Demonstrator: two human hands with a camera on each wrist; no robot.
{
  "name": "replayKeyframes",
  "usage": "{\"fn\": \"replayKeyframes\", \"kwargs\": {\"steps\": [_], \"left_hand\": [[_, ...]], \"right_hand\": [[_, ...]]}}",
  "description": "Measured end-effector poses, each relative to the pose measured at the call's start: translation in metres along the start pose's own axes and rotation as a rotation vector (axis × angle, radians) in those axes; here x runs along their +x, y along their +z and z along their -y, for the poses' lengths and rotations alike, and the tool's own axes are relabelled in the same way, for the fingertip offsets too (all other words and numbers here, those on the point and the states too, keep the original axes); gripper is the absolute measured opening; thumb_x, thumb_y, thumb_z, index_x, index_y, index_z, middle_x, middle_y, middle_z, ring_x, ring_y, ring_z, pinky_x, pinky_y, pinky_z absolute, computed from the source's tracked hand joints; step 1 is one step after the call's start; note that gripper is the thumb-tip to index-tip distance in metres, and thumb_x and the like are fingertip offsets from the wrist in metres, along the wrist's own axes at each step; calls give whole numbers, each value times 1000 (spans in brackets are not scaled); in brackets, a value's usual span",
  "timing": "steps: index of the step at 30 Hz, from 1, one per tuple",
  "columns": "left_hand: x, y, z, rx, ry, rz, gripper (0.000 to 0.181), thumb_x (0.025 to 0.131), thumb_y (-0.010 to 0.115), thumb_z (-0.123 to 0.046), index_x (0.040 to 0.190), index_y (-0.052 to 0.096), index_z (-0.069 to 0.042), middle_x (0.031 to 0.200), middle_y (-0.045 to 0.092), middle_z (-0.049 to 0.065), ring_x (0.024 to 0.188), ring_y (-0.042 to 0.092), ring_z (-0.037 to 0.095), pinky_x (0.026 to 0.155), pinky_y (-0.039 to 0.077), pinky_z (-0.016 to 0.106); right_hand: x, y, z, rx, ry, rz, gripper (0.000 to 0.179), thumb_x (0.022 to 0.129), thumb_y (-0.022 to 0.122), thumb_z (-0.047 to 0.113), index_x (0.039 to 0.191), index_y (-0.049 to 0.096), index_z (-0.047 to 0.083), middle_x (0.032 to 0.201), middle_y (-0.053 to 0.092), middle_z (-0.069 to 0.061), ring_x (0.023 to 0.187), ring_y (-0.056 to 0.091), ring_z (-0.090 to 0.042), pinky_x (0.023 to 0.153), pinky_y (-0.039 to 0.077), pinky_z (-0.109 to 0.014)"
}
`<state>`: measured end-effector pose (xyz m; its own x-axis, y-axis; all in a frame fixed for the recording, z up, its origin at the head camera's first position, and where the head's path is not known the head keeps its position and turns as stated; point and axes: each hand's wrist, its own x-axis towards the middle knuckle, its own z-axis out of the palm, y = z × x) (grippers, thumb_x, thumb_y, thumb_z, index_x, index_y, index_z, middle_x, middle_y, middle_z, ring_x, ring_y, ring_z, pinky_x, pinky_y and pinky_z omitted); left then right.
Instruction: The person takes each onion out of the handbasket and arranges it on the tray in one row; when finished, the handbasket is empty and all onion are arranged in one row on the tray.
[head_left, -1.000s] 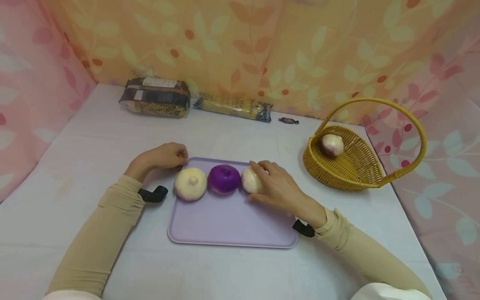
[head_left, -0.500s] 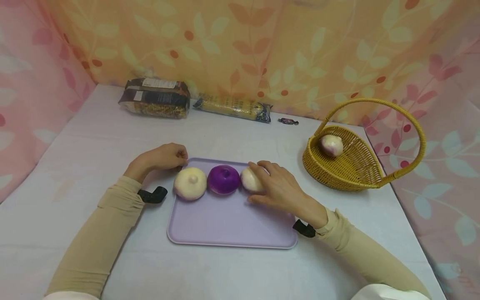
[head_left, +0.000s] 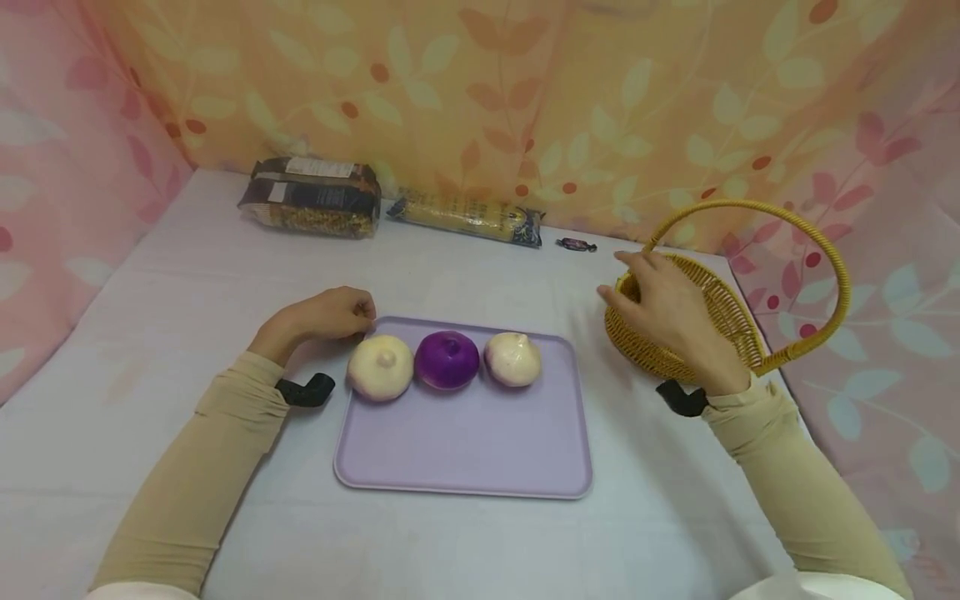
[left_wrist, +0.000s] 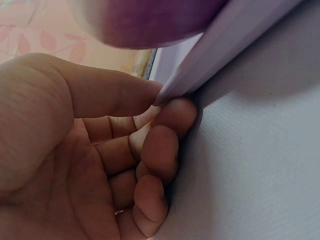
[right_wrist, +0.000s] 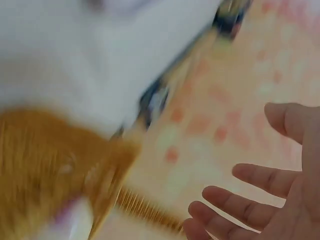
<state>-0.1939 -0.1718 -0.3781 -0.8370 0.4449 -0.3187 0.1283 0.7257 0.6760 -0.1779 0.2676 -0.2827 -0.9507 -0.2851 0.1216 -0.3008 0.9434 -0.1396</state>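
Observation:
At the far left corner of the lilac tray (head_left: 465, 442), my left hand (head_left: 330, 312) pinches the rim. The left wrist view shows the thumb (left_wrist: 115, 92) over the edge and the index finger under it. Along the tray's back side sit a large whitish onion (head_left: 380, 368), a purple onion (head_left: 447, 361) and a smaller white onion (head_left: 513, 360) with a purplish side. My right hand (head_left: 667, 304) is above the wicker basket (head_left: 645, 350), fingers spread and holding nothing. Another white and purple onion (right_wrist: 77, 222) lies in the basket, covered by the hand in the head view.
Against the patterned curtain at the back lie a dark pasta bag (head_left: 311, 198), a long yellow pasta packet (head_left: 465, 218) and a small wrapped candy (head_left: 576, 244). The basket's tall handle (head_left: 813, 233) arches up at the right.
My right hand has let go of the white onion on the tray and moved right and away to above the basket. The left hand has stayed at the tray's corner.

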Motion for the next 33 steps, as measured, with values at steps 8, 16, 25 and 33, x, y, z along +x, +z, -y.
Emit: {"fn": "replayKeyframes", "kwargs": {"steps": [8, 16, 25, 33], "left_hand": [[-2, -1, 2, -3, 5, 3, 15, 92, 51, -10, 97, 60, 0, 78, 61, 7, 71, 51, 17, 64, 42, 28], [0, -1, 3, -8, 8, 12, 15, 92, 52, -11, 98, 60, -1, 79, 62, 7, 73, 52, 17, 65, 43, 28], [-1, -2, 1, -8, 7, 7, 15, 92, 52, -11, 99, 60, 0, 80, 63, 8, 73, 52, 17, 65, 43, 28], [-1, -1, 0, -14, -2, 10, 16, 93, 52, -11, 100, 60, 0, 81, 62, 8, 73, 52, 17, 65, 42, 28]], "right_hand": [[27, -24, -81, 32, 226, 153, 67, 98, 46, 46, 142, 40, -5, 143, 40, -35, 128, 38, -55, 105, 29, -68], [38, -24, -120, 34, 348, 342, 85, 95, 44, 58, 149, 24, -5, 147, 33, -36, 130, 33, -55, 105, 28, -68], [43, -20, -118, 37, 289, 519, 81, 96, 51, 51, 151, 23, -2, 150, 28, -36, 134, 27, -57, 107, 23, -72], [46, -10, -113, -3, 193, 558, 70, 98, 52, 40, 145, 32, -9, 145, 34, -39, 129, 33, -61, 105, 27, -71]]}}
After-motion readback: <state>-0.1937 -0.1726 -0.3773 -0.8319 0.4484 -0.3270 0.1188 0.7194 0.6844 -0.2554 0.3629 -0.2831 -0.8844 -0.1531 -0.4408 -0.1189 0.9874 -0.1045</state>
